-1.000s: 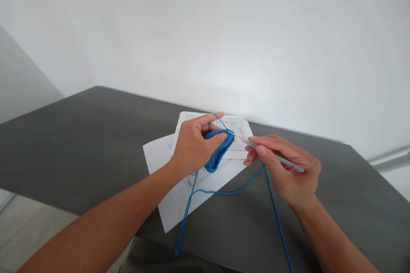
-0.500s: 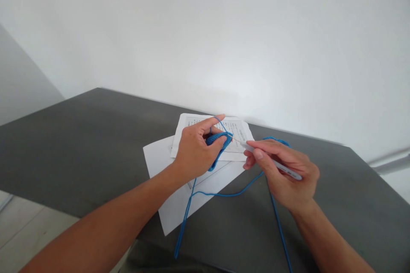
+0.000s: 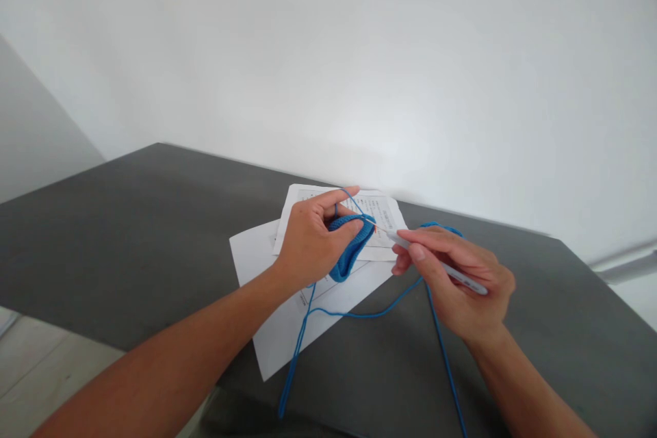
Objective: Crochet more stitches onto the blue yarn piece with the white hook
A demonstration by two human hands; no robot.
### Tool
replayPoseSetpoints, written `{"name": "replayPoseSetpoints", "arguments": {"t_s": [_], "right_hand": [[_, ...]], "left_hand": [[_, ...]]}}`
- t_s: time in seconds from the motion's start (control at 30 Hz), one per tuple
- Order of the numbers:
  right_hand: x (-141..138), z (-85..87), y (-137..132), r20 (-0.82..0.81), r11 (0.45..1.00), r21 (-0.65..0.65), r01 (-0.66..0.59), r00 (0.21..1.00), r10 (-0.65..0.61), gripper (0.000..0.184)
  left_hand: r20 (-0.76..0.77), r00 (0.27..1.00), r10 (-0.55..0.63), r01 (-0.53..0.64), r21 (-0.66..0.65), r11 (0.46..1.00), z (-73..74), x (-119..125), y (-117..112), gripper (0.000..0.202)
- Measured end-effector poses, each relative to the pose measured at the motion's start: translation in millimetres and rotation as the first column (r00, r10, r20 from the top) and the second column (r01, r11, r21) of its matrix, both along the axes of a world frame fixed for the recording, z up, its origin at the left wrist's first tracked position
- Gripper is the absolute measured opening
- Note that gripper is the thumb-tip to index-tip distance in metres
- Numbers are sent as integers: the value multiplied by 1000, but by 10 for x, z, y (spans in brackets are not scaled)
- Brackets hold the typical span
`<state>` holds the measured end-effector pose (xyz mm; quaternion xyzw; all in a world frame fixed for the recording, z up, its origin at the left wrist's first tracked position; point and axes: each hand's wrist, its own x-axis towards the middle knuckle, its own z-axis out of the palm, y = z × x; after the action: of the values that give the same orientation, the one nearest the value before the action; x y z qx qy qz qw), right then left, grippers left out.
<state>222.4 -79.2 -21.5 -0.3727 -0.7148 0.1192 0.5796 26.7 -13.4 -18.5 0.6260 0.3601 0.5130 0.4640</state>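
My left hand [image 3: 319, 233] pinches a blue crochet piece [image 3: 346, 261] between thumb and fingers, its index finger raised with blue yarn [image 3: 354, 200] running over it. In my right hand [image 3: 456, 270] is a crochet hook [image 3: 466, 280] with a pale grey handle, held like a pen. The hook's thin metal shaft reaches left to the top edge of the crochet piece, where the working yarn comes down. A small orange-red bit [image 3: 375, 228] shows at that edge. My left fingers hide part of the piece.
Two overlapping white sheets, a printed one [image 3: 285, 222] above a larger one [image 3: 267, 349], lie under my hands on the dark grey table [image 3: 154, 239]. More blue yarn [image 3: 442, 226] lies behind my right hand, with strands [image 3: 369, 315] trailing toward the front edge. A white wall [image 3: 328, 68] stands behind.
The crochet piece has tilted, so more of its lower part and its open fold show below my left thumb. My right hand and the hook have shifted slightly right and down.
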Motion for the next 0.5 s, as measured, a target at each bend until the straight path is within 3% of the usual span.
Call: {"name": "replayPoseSetpoints", "arguments": {"t_s": [0.5], "right_hand": [[6, 4, 3, 48, 1000, 21, -2, 999, 1, 37]], "left_hand": [[-10, 1000, -5, 5, -12, 1000, 29, 7, 0, 53]]}}
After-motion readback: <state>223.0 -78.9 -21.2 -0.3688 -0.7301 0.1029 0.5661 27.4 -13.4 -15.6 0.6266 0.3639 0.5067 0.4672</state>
